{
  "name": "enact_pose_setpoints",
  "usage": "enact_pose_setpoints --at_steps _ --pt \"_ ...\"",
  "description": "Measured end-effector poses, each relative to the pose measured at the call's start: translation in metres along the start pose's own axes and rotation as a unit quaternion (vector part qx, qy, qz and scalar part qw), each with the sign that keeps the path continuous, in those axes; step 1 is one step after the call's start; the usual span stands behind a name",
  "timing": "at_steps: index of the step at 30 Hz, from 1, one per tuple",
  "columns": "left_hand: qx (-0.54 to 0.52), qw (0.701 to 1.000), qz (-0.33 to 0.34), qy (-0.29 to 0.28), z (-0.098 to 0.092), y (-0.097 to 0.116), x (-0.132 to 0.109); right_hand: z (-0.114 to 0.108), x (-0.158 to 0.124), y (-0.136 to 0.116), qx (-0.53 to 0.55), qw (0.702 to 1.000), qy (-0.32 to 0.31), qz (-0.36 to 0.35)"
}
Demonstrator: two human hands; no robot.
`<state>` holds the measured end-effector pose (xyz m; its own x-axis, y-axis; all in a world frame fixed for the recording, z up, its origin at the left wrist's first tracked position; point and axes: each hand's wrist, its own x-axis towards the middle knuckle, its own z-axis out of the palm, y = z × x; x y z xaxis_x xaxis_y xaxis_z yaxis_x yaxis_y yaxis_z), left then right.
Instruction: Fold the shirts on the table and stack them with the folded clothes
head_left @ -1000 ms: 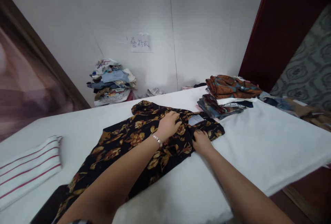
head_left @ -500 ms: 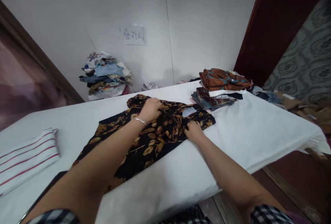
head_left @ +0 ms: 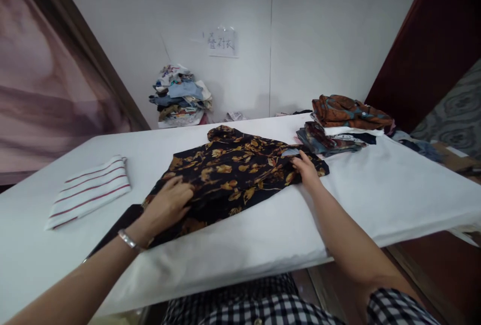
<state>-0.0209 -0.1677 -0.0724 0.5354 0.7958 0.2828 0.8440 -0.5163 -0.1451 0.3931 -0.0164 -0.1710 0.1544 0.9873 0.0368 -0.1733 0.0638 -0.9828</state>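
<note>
While the black floral shirt (head_left: 242,167) lies spread on the white table (head_left: 376,200) across the middle of the frame, both bare hands are on it: the left hand (head_left: 171,205), left of centre, has its fingers curled over the cloth but blurred, so I honestly can't tell if it's pinching any, and the right hand (head_left: 307,171), right of centre, is at the neck opening (head_left: 289,152), fingertips partly hidden, so can't tell there either. My guess is it's light, floppy and maybe a bit slippery, not fragile but quick to wrinkle or slide, so I'd grab it at the shoulders or hem corners rather than mid-panel, fingers flat and spread
</note>
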Motion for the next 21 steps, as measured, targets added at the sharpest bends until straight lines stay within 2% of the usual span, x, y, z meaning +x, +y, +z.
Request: enact_pose_setpoints --at_steps 2,4,6,8,12,14,16,18,19,21 --pt "-0.030 0.998 -0.028 -0.040 0.025 0.010 -0.023 0.000 -0.002 -0.005 0.028 0.999 0.017 0.009" --pt "-0.044 0.995 -0.076 -0.052 0.037 0.016 -0.035 0.000 -0.006 -0.008 0.014 0.999 0.030 0.007" --pt "-0.048 0.989 -0.122 -0.062 0.038 0.017 -0.039 0.001 -0.008 -0.008 -0.045 0.998 0.039 0.000" --pt "-0.039 0.986 -0.147 -0.062 0.030 0.014 -0.040 0.001 -0.009 -0.006 -0.130 0.991 0.044 -0.004" --pt "0.024 0.980 -0.197 0.025 0.018 0.004 -0.049 -0.003 -0.011 -0.007 -0.216 0.974 0.067 -0.026" --pt "0.025 0.976 -0.214 0.032 0.022 0.003 -0.059 -0.006 -0.014 -0.011 -0.261 0.961 0.075 -0.053" --pt "-0.008 0.975 -0.223 -0.003 0.032 0.007 -0.070 -0.006 -0.019 -0.015 -0.392 0.915 0.064 -0.069" --pt "-0.043 0.971 -0.232 -0.028 0.042 0.015 -0.081 -0.004 -0.024 -0.018 -0.551 0.831 0.036 -0.063" --pt "-0.053 0.969 -0.238 -0.026 0.046 0.018 -0.085 -0.003 -0.027 -0.020 -0.609 0.791 0.023 -0.056" --pt "-0.055 0.968 -0.244 -0.008 0.051 0.024 -0.094 -0.001 -0.031 -0.022 -0.661 0.748 0.018 -0.061"
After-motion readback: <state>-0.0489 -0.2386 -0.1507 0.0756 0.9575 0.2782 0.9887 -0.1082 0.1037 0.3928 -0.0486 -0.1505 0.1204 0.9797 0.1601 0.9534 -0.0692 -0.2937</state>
